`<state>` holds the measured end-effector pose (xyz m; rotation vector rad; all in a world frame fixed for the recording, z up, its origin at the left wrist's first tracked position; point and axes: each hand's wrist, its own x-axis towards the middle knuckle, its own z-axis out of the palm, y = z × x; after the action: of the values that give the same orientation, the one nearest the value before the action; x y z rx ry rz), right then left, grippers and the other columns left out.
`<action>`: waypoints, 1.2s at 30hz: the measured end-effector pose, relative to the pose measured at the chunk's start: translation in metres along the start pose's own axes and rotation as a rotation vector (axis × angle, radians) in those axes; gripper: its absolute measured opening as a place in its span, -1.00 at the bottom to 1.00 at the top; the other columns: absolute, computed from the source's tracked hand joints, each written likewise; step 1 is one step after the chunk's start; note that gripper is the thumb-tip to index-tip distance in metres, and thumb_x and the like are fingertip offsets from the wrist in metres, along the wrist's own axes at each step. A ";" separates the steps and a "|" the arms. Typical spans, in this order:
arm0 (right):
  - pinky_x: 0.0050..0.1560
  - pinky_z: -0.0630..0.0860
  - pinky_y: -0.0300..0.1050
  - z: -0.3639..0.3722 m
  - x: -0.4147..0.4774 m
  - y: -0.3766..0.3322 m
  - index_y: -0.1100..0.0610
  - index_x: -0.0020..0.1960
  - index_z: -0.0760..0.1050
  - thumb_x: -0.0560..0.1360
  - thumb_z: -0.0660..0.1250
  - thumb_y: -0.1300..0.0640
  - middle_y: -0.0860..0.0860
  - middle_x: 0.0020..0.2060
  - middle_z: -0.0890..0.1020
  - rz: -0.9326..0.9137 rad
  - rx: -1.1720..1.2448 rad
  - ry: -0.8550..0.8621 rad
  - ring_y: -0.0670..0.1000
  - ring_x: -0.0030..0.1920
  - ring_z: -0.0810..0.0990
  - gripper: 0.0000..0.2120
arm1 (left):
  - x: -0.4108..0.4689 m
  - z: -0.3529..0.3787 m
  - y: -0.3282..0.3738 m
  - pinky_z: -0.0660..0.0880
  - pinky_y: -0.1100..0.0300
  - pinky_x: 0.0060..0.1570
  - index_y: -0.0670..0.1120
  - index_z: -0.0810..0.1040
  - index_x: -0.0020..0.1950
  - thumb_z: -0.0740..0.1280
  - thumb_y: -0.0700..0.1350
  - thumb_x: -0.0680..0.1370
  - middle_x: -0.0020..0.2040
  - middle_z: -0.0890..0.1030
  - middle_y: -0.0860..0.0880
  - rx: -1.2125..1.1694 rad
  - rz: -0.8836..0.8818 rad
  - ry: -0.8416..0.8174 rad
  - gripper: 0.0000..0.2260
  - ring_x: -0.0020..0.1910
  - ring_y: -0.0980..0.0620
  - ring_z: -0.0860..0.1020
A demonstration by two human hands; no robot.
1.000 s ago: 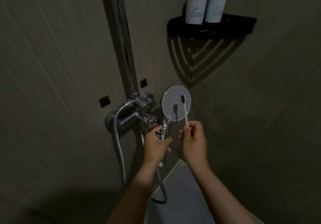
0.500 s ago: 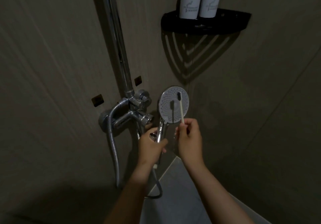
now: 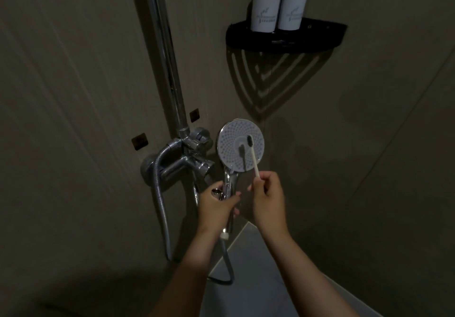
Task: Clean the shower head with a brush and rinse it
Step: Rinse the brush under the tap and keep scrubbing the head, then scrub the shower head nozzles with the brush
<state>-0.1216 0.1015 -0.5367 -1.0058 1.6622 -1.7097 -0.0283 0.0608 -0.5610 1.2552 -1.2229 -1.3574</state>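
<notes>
The round white-faced shower head [image 3: 234, 148] stands upright in the middle of the view, its nozzle face turned toward me. My left hand [image 3: 216, 206] grips its chrome handle below the face. My right hand [image 3: 267, 198] pinches the lower end of a white toothbrush [image 3: 253, 159]. The brush's dark bristles lie against the middle of the face, right of centre, and cast a shadow on it. The hose [image 3: 227, 262] hangs from the handle's base and loops down behind my left forearm.
A chrome mixer tap [image 3: 187, 161] and riser pipe [image 3: 167, 53] are fixed to the wall just left of the shower head, with a second metal hose [image 3: 161, 208] hanging down. A black corner shelf [image 3: 317, 37] carries two dark bottles [image 3: 279, 6] at upper right. The lighting is dim.
The brush head has shifted from the upper right part of the face down toward its centre. My view has shifted a little. Both hands keep their holds.
</notes>
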 end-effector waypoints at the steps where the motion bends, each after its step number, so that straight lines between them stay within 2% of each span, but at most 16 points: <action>1: -0.36 0.38 -0.45 -0.003 -0.001 -0.003 0.12 -0.09 0.41 0.60 0.16 0.23 -0.03 -0.33 0.51 0.008 0.013 0.001 -0.28 -0.41 0.46 -0.88 | -0.003 0.002 0.003 0.46 0.19 -0.45 -0.19 0.59 -0.03 0.41 -0.33 0.42 -0.32 0.60 -0.18 -0.008 0.002 -0.004 -0.84 -0.50 -0.03 0.50; 7: -0.42 0.37 -0.42 -0.030 -0.008 -0.025 0.18 -0.13 0.43 0.58 0.20 0.25 0.04 -0.39 0.47 0.013 0.114 0.043 -0.25 -0.50 0.42 -0.88 | -0.033 0.026 0.024 0.46 0.22 -0.50 -0.26 0.55 0.02 0.40 -0.34 0.43 -0.29 0.57 -0.25 -0.106 0.005 -0.042 -0.82 -0.56 0.03 0.49; 12: -0.58 0.37 -0.32 -0.069 -0.021 -0.046 0.23 -0.12 0.42 0.58 0.22 0.26 0.06 -0.41 0.45 0.062 0.277 0.094 -0.20 -0.52 0.45 -0.89 | -0.066 0.058 0.050 0.45 0.27 -0.54 -0.31 0.52 0.05 0.41 -0.35 0.43 -0.24 0.60 -0.28 -0.170 0.019 -0.102 -0.78 -0.58 0.03 0.50; 17: -0.57 0.39 -0.25 -0.124 -0.033 -0.064 0.19 -0.22 0.41 0.57 0.25 0.24 0.07 -0.42 0.49 0.057 0.334 0.166 -0.13 -0.54 0.45 -0.82 | -0.107 0.096 0.077 0.48 0.23 -0.49 -0.28 0.53 0.02 0.42 -0.33 0.42 -0.20 0.64 -0.27 -0.203 0.053 -0.218 -0.80 -0.54 0.01 0.53; 21: -0.48 0.41 -0.15 -0.175 -0.047 -0.074 0.18 -0.27 0.35 0.56 0.27 0.17 0.11 -0.42 0.47 0.031 0.322 0.224 -0.01 -0.50 0.42 -0.75 | -0.148 0.130 0.095 0.49 0.24 -0.48 -0.25 0.53 0.01 0.41 -0.33 0.42 -0.23 0.63 -0.21 -0.223 0.060 -0.313 -0.81 -0.51 0.04 0.54; 24: -0.56 0.39 -0.20 -0.209 -0.061 -0.079 0.18 -0.29 0.32 0.57 0.27 0.20 -0.01 -0.53 0.46 0.044 0.373 0.258 -0.07 -0.57 0.40 -0.72 | -0.176 0.155 0.098 0.49 0.24 -0.48 -0.25 0.52 0.00 0.41 -0.33 0.42 -0.22 0.64 -0.21 -0.230 0.050 -0.351 -0.81 -0.50 0.03 0.54; 27: -0.61 0.33 -0.23 -0.240 -0.075 -0.078 0.18 -0.31 0.28 0.55 0.29 0.21 0.03 -0.54 0.39 0.066 0.490 0.275 -0.04 -0.61 0.34 -0.70 | -0.202 0.177 0.095 0.48 0.26 -0.49 -0.24 0.52 -0.02 0.42 -0.33 0.42 -0.31 0.62 -0.17 -0.241 0.040 -0.395 -0.82 -0.52 0.03 0.53; 30: -0.61 0.33 -0.24 -0.272 -0.091 -0.070 0.20 -0.27 0.33 0.53 0.32 0.18 0.02 -0.52 0.34 0.142 0.541 0.275 -0.06 -0.61 0.32 -0.74 | -0.229 0.196 0.088 0.50 0.24 -0.49 -0.24 0.53 -0.02 0.43 -0.31 0.42 -0.40 0.61 -0.11 -0.219 0.012 -0.478 -0.82 -0.52 0.03 0.53; 33: -0.64 0.27 -0.29 -0.298 -0.106 -0.063 0.18 -0.28 0.36 0.54 0.30 0.15 0.02 -0.54 0.34 0.208 0.666 0.273 -0.10 -0.65 0.29 -0.75 | -0.252 0.214 0.078 0.50 0.24 -0.48 -0.28 0.55 -0.06 0.42 -0.33 0.41 -0.41 0.59 -0.18 -0.203 -0.003 -0.524 -0.86 -0.56 0.00 0.52; 36: -0.67 0.20 -0.33 -0.320 -0.121 -0.054 0.20 -0.20 0.48 0.54 0.29 0.11 0.00 -0.56 0.40 0.261 0.729 0.258 -0.14 -0.66 0.28 -0.80 | -0.274 0.231 0.065 0.47 0.24 -0.50 -0.29 0.57 -0.02 0.38 -0.37 0.42 -0.39 0.55 -0.22 -0.167 -0.012 -0.567 -0.85 -0.56 -0.02 0.49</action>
<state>-0.3066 0.3896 -0.4865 -0.2250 1.0784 -2.0736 -0.2350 0.3446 -0.4650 0.7804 -1.4368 -1.8574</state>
